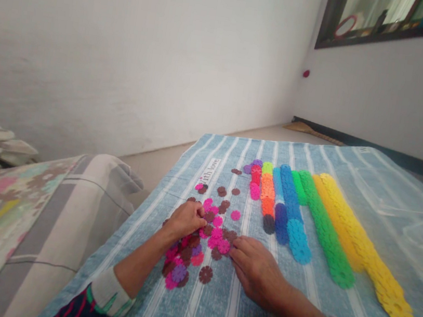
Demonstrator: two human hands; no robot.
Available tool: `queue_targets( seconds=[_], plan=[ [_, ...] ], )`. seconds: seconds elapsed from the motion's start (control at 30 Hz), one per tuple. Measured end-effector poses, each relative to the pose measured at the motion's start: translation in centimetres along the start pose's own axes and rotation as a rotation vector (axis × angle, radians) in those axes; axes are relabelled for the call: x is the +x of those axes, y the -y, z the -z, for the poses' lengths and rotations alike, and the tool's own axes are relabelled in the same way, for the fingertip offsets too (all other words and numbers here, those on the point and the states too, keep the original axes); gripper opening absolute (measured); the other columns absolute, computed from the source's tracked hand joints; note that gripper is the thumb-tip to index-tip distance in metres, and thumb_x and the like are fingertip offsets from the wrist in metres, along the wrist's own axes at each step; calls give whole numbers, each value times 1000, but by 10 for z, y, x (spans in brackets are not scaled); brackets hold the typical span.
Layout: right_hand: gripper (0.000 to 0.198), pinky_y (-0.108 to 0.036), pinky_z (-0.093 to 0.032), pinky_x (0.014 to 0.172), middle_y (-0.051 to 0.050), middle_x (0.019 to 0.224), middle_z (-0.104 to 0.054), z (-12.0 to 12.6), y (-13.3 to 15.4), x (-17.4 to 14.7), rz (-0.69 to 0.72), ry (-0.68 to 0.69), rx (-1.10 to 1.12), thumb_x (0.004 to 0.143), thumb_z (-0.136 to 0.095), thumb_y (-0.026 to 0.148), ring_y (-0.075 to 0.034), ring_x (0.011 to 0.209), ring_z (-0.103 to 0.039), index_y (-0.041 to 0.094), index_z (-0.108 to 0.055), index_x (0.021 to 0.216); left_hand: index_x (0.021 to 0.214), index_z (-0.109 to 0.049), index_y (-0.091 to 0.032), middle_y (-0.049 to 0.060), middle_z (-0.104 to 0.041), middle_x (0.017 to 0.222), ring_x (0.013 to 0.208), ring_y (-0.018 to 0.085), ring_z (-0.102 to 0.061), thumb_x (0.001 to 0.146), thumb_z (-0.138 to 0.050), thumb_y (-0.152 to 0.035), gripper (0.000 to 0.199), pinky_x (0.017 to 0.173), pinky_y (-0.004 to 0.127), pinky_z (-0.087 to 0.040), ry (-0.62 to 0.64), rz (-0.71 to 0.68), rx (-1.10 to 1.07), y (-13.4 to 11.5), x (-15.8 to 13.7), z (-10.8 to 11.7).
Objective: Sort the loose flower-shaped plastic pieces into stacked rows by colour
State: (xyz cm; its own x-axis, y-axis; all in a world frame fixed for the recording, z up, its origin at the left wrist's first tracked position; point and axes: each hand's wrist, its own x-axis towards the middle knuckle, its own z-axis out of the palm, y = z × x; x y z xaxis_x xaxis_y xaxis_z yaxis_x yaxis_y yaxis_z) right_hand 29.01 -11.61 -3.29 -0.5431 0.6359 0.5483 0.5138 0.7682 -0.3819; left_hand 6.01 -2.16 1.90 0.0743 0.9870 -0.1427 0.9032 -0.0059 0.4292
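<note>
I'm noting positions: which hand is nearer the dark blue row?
Right. The right hand is just below and left of the dark blue row in the picture; the left hand is farther left, over loose pink and brown discs.

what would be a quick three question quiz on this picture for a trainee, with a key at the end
1. True or false: the left hand is among the pink discs and brown discs.

2. Which row of discs lies farthest to the right? a) blue b) green c) yellow row

3. Fill in the missing word: the print on the striped cloth reads "____ love".

Key: 1. True. 2. c. 3. With.
</note>
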Motion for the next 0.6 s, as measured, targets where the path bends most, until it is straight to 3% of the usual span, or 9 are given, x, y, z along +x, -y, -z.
queue_targets(
  seconds=[0.33,0.47,0.6],
  plan=[
    [23,-38,-50,81,-10,96,-64,1,1,2,-4,-10,3,93,-41,9,-23,93,-57,16,-62,100,54,-47,-18,-5,-49,48,47,8,-44,61,-60,-25,16,48,21,-33,88,7,-378,6,-1,11],
    [24,-38,-50,82,-11,98,-65,1,2,4,4,-38,-7,92,-41,9,-24,95,-57,17,-62,100,58,-50,-18,-7,-48,45,46,9,-46,61,-61,-26,14,48,21,-33,4,58,-421,8,6,23],
    [22,-38,-51,79,-10,95,-65,1,2,5,-4,-30,-15,89,-43,8,-23,89,-57,17,-61,99,62,-54,-18,-6,-52,46,45,10,-48,65,-60,-25,10,49,21,-35,-77,-4,-403,-4,31,27]
  ],
)
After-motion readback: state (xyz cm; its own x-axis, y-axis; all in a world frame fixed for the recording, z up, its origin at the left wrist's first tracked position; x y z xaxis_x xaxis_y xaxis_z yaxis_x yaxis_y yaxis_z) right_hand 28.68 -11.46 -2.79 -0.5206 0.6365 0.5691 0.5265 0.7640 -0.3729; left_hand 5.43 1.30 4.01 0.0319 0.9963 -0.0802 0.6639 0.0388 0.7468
